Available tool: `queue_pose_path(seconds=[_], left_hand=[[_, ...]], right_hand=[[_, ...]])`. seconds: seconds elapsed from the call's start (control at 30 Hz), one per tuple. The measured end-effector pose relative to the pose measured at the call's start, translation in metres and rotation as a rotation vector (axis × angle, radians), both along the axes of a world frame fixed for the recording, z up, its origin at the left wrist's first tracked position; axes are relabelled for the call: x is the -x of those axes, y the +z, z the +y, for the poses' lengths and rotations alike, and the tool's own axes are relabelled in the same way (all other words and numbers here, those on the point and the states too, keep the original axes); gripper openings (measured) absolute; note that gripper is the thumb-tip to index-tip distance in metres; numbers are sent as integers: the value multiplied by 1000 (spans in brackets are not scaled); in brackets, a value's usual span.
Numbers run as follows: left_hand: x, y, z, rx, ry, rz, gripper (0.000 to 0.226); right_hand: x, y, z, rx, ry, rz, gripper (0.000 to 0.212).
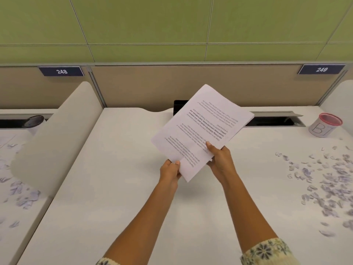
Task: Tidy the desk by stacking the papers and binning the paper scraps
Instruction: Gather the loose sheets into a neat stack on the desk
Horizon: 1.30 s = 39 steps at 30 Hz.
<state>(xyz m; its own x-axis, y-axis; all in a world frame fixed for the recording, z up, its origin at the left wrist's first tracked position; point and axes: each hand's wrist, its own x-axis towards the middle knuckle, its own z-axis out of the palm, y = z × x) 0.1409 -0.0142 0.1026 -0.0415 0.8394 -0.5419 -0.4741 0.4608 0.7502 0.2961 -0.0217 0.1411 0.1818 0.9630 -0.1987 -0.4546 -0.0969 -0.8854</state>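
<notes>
Head view: well left of the left grip (pixel 170 170), a rounded divider (pixel 55 134) borders the surface (pixel 114 169), with bare room between them. Left grip, arm stretched forward, pinches the near corner of the papers (pixel 202 129), thumb on top. They are held as a stack above the surface, tilted, far end pointing right. Right grip (pixel 219 159) clasps their near right edge, thumb on the top sheet. Well right of it, paper scraps (pixel 328 180) lie scattered; beyond them a red-rimmed bin (pixel 324 126) stands near the back edge
</notes>
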Motion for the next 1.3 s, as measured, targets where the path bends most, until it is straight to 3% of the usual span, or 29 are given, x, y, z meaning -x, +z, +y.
queue_pose_path(seconds=[0.1, 0.2, 0.23, 0.33, 0.4, 0.43, 0.53, 0.67, 0.8, 0.93, 1.13, 1.3], left_hand=[[-8, -4, -6, 45, -68, -52, 27], [9, -2, -2, 67, -206, 41, 18], [18, 0, 3, 55, -208, 100, 26], [49, 10, 25, -79, -120, 444, 60], [61, 20, 39, -244, -176, 717, 67], [61, 27, 45, -315, -246, 768, 66], [53, 47, 56, -382, -450, 575, 51], [40, 49, 52, -480, -296, 490, 17], [34, 49, 45, -574, -230, 472, 12], [34, 49, 40, -629, -211, 447, 21], [44, 5, 26, -523, -333, 640, 22], [39, -2, 28, -507, -278, 754, 23]], right_hand=[[7, 4, 8, 14, -167, -37, 29], [-6, 4, 7, -2, -146, -152, 23], [-13, 4, 4, -5, -121, -187, 21], [-33, 4, -3, 1, -18, -238, 22], [-43, 5, -7, -1, 73, -246, 26], [-45, 5, -9, -3, 115, -252, 27], [-43, 5, -11, -4, 200, -269, 27], [-44, 4, -7, 13, 194, -328, 21], [-54, 7, -2, -15, 168, -347, 20], [-56, 6, 3, -55, 169, -344, 24], [-52, -32, -6, 65, 182, -403, 42], [-45, -49, -9, 120, 129, -414, 35]])
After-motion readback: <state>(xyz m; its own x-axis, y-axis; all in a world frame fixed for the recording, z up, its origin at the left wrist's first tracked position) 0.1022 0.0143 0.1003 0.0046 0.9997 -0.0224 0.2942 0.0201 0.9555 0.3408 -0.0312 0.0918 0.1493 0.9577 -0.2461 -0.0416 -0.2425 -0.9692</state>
